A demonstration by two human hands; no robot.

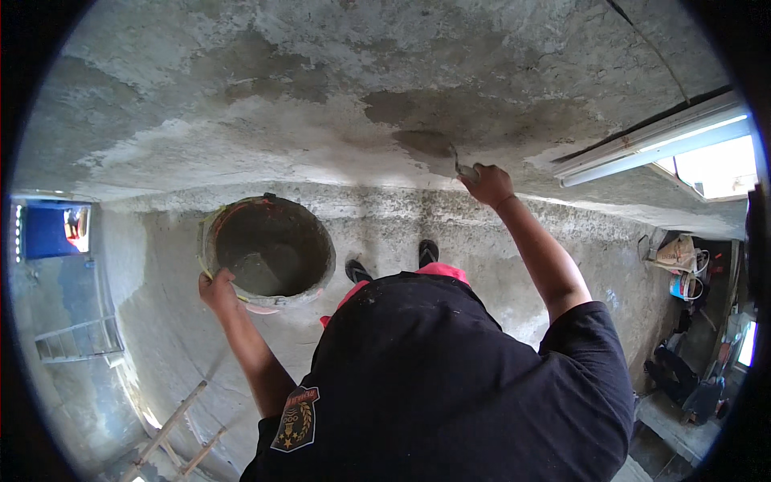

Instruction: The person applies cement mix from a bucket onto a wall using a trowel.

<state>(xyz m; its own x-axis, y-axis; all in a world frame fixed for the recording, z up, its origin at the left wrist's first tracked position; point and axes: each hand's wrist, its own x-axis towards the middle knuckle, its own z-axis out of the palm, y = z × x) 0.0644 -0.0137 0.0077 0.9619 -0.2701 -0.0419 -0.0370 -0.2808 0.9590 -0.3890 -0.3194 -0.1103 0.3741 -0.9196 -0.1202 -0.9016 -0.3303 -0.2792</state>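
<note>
A trowel [427,145] lies with its grey blade against the damp, patchy plaster wall [273,56] in front of me, its handle in my right hand [488,183]. On my left is a large round bucket [325,245], crusted at the rim, with wet grey mortar [269,269] inside. My left hand [217,291] is closed on a yellowish handle or strap at the bucket's left edge.
My sandalled feet [428,254] stand on the grey floor [502,265]. A fluorescent tube fixture [642,140] is beside a bright opening at upper right. Bags [675,253], a small bucket and dark items lie at the right. Wooden poles [177,418] stand at lower left.
</note>
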